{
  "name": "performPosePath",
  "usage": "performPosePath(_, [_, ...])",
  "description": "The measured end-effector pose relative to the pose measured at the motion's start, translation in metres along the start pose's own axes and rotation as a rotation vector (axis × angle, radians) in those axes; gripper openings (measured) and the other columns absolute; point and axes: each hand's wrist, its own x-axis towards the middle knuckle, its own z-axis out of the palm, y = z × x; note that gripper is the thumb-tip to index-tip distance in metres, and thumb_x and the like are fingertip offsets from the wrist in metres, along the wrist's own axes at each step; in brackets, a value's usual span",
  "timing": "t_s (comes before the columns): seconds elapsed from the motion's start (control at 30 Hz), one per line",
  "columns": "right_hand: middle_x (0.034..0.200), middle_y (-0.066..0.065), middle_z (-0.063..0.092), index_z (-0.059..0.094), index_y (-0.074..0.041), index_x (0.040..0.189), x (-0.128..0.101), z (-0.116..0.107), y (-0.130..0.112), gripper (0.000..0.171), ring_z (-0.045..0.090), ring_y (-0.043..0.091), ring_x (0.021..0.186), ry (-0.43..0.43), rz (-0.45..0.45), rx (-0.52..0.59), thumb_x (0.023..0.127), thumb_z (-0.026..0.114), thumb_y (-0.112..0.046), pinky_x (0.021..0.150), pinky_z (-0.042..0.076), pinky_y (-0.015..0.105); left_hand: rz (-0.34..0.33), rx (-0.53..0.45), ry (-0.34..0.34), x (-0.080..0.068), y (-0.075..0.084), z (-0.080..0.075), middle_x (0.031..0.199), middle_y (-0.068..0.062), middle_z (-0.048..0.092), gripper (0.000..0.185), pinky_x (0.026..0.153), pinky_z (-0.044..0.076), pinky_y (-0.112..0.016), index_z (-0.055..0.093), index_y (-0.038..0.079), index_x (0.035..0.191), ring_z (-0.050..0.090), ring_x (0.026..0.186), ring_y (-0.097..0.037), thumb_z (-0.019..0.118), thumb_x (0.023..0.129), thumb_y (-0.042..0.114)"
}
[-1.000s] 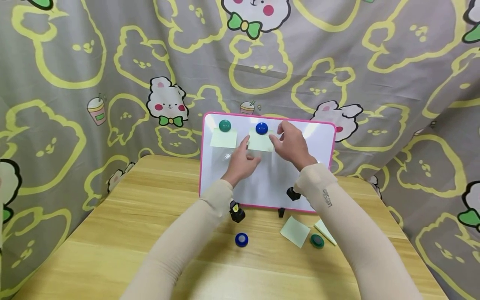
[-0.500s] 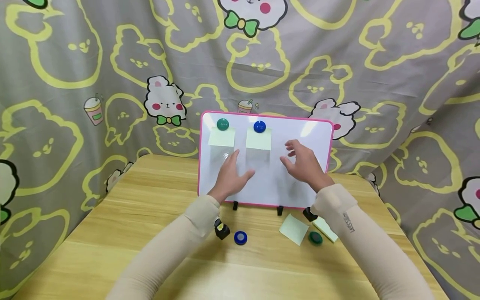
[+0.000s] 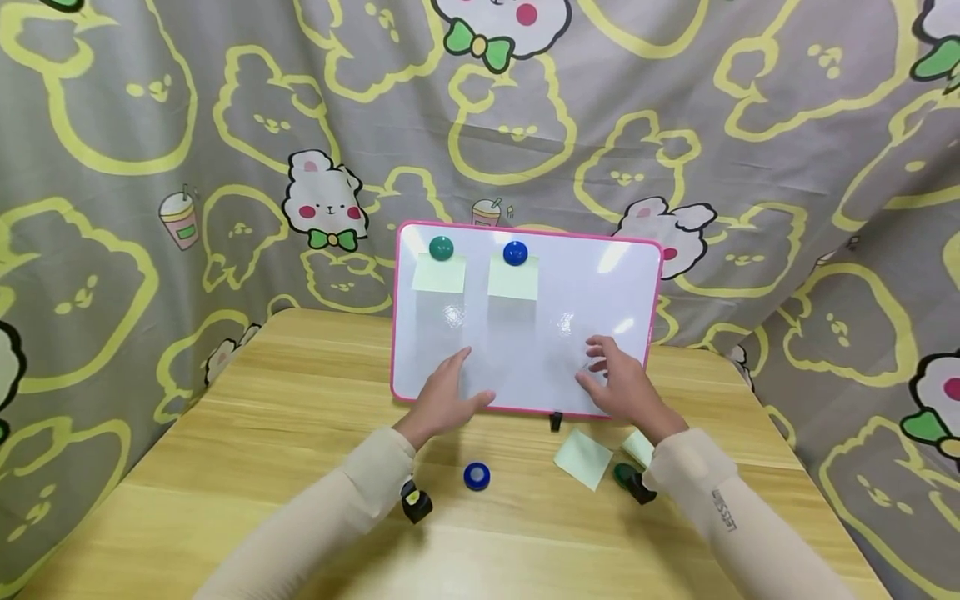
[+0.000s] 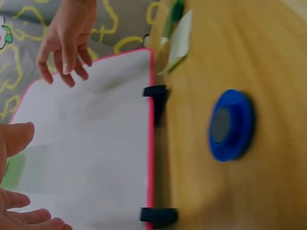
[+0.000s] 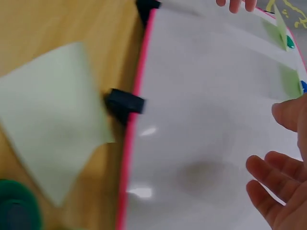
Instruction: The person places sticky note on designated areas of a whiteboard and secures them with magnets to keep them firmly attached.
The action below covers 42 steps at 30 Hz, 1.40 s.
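A pink-framed whiteboard [image 3: 633,287] stands upright at the back of the wooden table. A green magnet [image 3: 441,247] and a blue magnet [image 3: 515,252] each pin a pale green note [image 3: 513,280] near its top. My left hand [image 3: 450,392] is in front of the board's lower left with its fingers spread, holding nothing. My right hand [image 3: 618,379] hovers at the lower right, fingers relaxed and empty. A loose blue magnet [image 3: 476,476] [image 4: 230,125] lies on the table below my left hand. A loose note [image 3: 583,457] [image 5: 53,139] and a green magnet [image 3: 622,473] [image 5: 17,208] lie by my right wrist.
The board stands on black feet [image 3: 556,421] [image 5: 123,103]. A second pale note [image 3: 639,447] lies partly under my right wrist. A grey curtain [image 3: 225,167] with rabbit prints hangs close behind the table. The table's front half [image 3: 225,467] is bare wood.
Both hands have come down from the note under the blue magnet to the board's lower edge. That note stays pinned.
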Motion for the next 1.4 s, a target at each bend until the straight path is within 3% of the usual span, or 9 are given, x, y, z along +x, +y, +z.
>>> performPosePath(0.1, [0.118, 0.02, 0.061, 0.041, -0.002, 0.132, -0.012, 0.007, 0.006, 0.053, 0.065, 0.031, 0.096, -0.044, 0.001, 0.004, 0.09, 0.069, -0.016, 0.082, 0.053, 0.05, 0.024, -0.001, -0.067, -0.008, -0.007, 0.004, 0.149, -0.018, 0.037, 0.081, 0.107, 0.034, -0.051, 0.027, 0.007, 0.152, 0.039, 0.133, -0.036, 0.07, 0.089, 0.036])
performPosePath(0.23, [0.111, 0.019, 0.063, 0.042, -0.002, 0.131, -0.025, 0.017, 0.014, 0.052, 0.066, 0.028, 0.091, -0.092, -0.022, 0.003, 0.089, 0.071, -0.015, 0.078, 0.054, 0.047, 0.084, -0.011, -0.225, -0.018, -0.02, 0.008, 0.134, -0.019, 0.052, 0.078, 0.094, 0.047, -0.047, 0.03, 0.006, 0.15, 0.057, 0.113, -0.033, 0.072, 0.089, 0.031])
performPosePath(0.33, [0.11, 0.018, 0.064, 0.042, -0.002, 0.131, -0.031, 0.024, 0.017, 0.052, 0.066, 0.028, 0.091, -0.138, -0.01, 0.008, 0.089, 0.071, -0.015, 0.078, 0.055, 0.045, 0.121, 0.02, -0.333, -0.024, -0.027, 0.012, 0.125, -0.018, 0.058, 0.076, 0.087, 0.05, -0.043, 0.032, 0.005, 0.148, 0.062, 0.101, -0.029, 0.074, 0.088, 0.027])
performPosePath(0.43, [0.111, 0.02, 0.063, 0.045, -0.002, 0.13, -0.036, 0.027, 0.018, 0.05, 0.066, 0.032, 0.094, -0.195, 0.012, 0.011, 0.089, 0.071, -0.015, 0.078, 0.055, 0.045, 0.133, 0.074, -0.39, -0.029, -0.031, 0.016, 0.122, -0.017, 0.059, 0.075, 0.087, 0.05, -0.043, 0.035, 0.006, 0.146, 0.062, 0.095, -0.026, 0.076, 0.086, 0.024])
performPosePath(0.73, [0.105, 0.01, 0.064, 0.063, -0.002, 0.108, -0.043, 0.036, 0.023, 0.032, 0.06, 0.025, 0.089, -0.314, 0.037, -0.064, 0.082, 0.078, -0.013, 0.079, 0.052, 0.043, 0.098, 0.155, -0.435, -0.034, -0.03, 0.016, 0.109, -0.012, 0.06, 0.068, 0.08, 0.049, -0.038, 0.044, 0.008, 0.135, 0.054, 0.078, -0.016, 0.081, 0.079, 0.017])
performPosePath(0.9, [0.101, 0.007, 0.063, 0.064, -0.004, 0.105, -0.045, 0.037, 0.029, 0.033, 0.058, 0.024, 0.09, -0.355, 0.028, -0.097, 0.079, 0.081, -0.014, 0.081, 0.051, 0.044, 0.094, 0.188, -0.46, -0.034, -0.033, 0.017, 0.102, -0.009, 0.06, 0.06, 0.083, 0.049, -0.038, 0.047, 0.011, 0.127, 0.058, 0.087, -0.021, 0.082, 0.078, 0.017])
performPosePath(1.07, [0.097, 0.006, 0.062, 0.063, -0.006, 0.103, -0.043, 0.031, 0.033, 0.035, 0.058, 0.024, 0.088, -0.423, 0.028, -0.094, 0.078, 0.082, -0.02, 0.079, 0.05, 0.043, 0.127, 0.217, -0.463, -0.031, -0.029, 0.018, 0.108, -0.01, 0.061, 0.045, 0.089, 0.048, -0.04, 0.054, 0.01, 0.121, 0.059, 0.099, -0.025, 0.076, 0.085, 0.025])
performPosePath(1.23, [0.094, 0.006, 0.062, 0.062, -0.009, 0.099, -0.041, 0.022, 0.039, 0.035, 0.058, 0.022, 0.087, -0.504, 0.047, -0.124, 0.076, 0.084, -0.022, 0.078, 0.051, 0.042, 0.211, 0.25, -0.482, -0.023, -0.016, 0.028, 0.118, -0.009, 0.059, 0.039, 0.095, 0.046, -0.036, 0.059, 0.009, 0.12, 0.055, 0.112, -0.024, 0.072, 0.089, 0.029])
performPosePath(1.4, [0.093, 0.006, 0.059, 0.06, -0.009, 0.099, -0.042, 0.016, 0.038, 0.04, 0.056, 0.023, 0.084, -0.547, 0.07, -0.109, 0.071, 0.087, -0.018, 0.076, 0.05, 0.043, 0.241, 0.298, -0.52, -0.016, 0.004, 0.044, 0.124, -0.005, 0.058, 0.038, 0.097, 0.044, -0.032, 0.06, 0.011, 0.121, 0.052, 0.117, -0.019, 0.07, 0.091, 0.031])
